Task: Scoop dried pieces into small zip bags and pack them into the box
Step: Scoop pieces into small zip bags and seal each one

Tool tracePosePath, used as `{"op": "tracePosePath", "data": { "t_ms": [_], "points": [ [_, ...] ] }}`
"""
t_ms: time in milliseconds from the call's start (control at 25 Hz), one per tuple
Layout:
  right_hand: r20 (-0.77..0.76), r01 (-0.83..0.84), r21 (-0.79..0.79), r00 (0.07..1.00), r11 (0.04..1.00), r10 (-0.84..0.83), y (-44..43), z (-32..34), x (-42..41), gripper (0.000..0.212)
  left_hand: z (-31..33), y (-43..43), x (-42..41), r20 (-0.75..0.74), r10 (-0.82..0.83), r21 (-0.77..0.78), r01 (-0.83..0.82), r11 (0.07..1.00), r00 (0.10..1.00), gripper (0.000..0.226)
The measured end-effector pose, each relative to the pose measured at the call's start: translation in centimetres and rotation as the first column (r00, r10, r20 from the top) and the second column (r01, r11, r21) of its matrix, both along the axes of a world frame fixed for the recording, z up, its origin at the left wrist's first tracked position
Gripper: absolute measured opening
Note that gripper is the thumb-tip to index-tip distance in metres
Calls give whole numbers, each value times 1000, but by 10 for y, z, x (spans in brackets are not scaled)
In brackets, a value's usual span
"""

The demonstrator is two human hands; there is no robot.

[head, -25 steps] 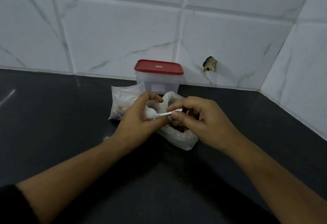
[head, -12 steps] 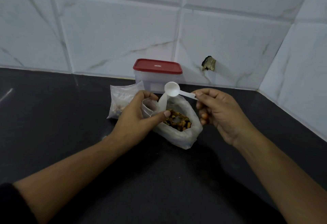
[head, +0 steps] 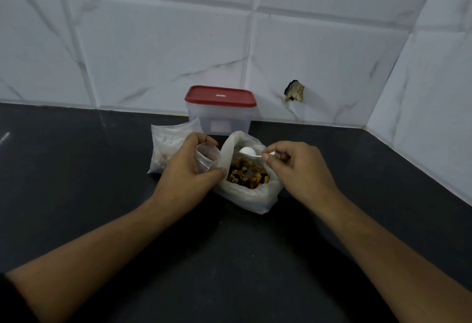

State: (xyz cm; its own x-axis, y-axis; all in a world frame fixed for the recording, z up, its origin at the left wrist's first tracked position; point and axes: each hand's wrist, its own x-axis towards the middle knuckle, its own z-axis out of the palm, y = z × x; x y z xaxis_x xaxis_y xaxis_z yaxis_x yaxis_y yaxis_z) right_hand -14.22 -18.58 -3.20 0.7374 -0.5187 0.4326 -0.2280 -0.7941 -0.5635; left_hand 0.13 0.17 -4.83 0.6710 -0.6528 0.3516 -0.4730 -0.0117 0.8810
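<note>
Now the dried pieces (head: 246, 173) lie in an open white bag (head: 245, 196) at the middle of the frame. The right hand (head: 298, 167) pinches the handle of a white spoon (head: 247, 151), its bowl just above the pieces. The left hand (head: 187, 169) grips a small zip bag (head: 207, 156), mouth open, beside the white bag. Behind them stands the box (head: 221, 118) with its red lid on, and a plastic bag (head: 167, 141) lies left of it on the black counter (head: 76, 169).

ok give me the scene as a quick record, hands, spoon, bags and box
left hand: holds the small zip bag open, beside the big bag
right hand: pinches the spoon handle, bowl over the big bag's mouth
big bag: open on the counter, dried pieces inside
box: behind the bags, by the wall, red lid on
other bag: partly behind the left hand
</note>
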Motion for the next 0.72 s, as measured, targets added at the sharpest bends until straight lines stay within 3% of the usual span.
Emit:
{"op": "tracePosePath", "data": {
  "t_ms": [160, 360, 520, 720],
  "points": [
    [-61, -63, 42, 996, 997, 66, 2, -3, 6, 16, 0, 0, -1, -6, 18, -13, -18, 1000, 1000, 48],
    [-52, -127, 248, 988, 960, 144, -2, 10, -2, 15, 0, 0, -1, -11, 22, -16, -22, 1000, 1000, 47],
    [-16, -125, 489, 988, 863, 152, -2, 10, -3, 21, 0, 0, -3, -13, 22, -16, -22, 1000, 1000, 46],
    [-21, -72, 680, 993, 729, 118, 1, 6, 0, 25, 0, 0, -2, -21, 11, -21, -12, 1000, 1000, 45]
  ]
}}
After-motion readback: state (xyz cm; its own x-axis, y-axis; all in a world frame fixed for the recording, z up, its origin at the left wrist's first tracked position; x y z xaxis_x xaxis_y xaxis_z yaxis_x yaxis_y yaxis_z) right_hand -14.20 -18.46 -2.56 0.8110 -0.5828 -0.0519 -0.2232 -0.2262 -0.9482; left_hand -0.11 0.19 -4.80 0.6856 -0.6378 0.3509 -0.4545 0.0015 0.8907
